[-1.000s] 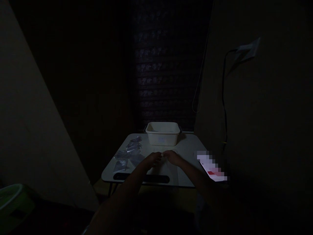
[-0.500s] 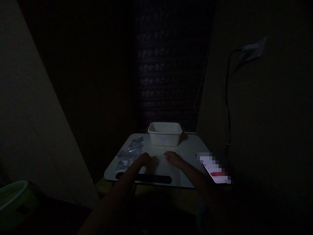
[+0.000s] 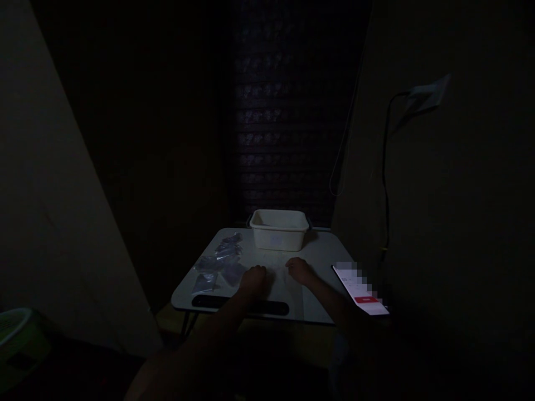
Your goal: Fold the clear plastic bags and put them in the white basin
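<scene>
Over the middle of a small pale folding table (image 3: 321, 250), my left hand (image 3: 253, 279) is low with its fingers curled down. My right hand (image 3: 300, 270) is just to its right, its fingers drawn together and pointing left. Faint outlines of a clear plastic sheet (image 3: 292, 292) show on the table between and below my hands. It is too dark to tell what either hand grips. Several clear plastic bags (image 3: 229, 250) lie left of my left hand, one flat bag (image 3: 204, 283) nearest the front. Beyond both hands stands a cream plastic tub (image 3: 276, 240).
A lit phone (image 3: 360, 289) lies at the table's right edge. A dark slot (image 3: 209, 301) runs along the front edge. A cable (image 3: 384, 178) hangs from a wall socket (image 3: 426, 94) at right. A green basket (image 3: 20, 345) is at lower left.
My left hand has moved right, closer to my right hand, which stays nearly in place. The view has shifted slightly.
</scene>
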{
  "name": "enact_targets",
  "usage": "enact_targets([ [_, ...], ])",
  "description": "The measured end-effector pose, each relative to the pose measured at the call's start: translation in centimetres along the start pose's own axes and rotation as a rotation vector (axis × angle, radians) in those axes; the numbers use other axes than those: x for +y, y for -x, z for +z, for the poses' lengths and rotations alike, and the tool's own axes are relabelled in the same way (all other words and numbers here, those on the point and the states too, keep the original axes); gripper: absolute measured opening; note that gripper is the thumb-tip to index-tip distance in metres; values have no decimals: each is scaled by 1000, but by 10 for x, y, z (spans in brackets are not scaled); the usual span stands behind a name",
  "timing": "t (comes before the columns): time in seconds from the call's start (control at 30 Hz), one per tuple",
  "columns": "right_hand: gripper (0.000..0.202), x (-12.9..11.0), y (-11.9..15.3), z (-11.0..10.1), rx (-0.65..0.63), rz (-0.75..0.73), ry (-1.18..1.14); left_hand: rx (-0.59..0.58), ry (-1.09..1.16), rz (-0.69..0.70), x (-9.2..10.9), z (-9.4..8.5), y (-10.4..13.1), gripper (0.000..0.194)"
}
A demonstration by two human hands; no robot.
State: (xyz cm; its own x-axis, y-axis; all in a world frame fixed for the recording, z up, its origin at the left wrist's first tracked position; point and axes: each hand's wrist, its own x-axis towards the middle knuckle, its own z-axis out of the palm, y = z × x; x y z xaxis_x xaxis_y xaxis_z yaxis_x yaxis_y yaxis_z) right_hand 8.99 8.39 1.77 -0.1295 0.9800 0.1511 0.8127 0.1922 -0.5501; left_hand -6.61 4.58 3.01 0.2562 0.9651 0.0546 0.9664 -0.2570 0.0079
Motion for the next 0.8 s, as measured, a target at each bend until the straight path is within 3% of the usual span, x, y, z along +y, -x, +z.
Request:
enact_targets([
  [0.3,27,-6,0,-2,-141,171,-263,11,5,-25,0,4,1,19],
  [0.57,42,-25,5,3,-376,343,-797,56,85,-103,2,3,1,22],
  [0.7,39,-28,5,6,-334,328,-883,56,86,-106,1,5,0,22],
  [0.8,25,-27,3,9,-232,281,-779,40,54,-56,0,6,2,21],
])
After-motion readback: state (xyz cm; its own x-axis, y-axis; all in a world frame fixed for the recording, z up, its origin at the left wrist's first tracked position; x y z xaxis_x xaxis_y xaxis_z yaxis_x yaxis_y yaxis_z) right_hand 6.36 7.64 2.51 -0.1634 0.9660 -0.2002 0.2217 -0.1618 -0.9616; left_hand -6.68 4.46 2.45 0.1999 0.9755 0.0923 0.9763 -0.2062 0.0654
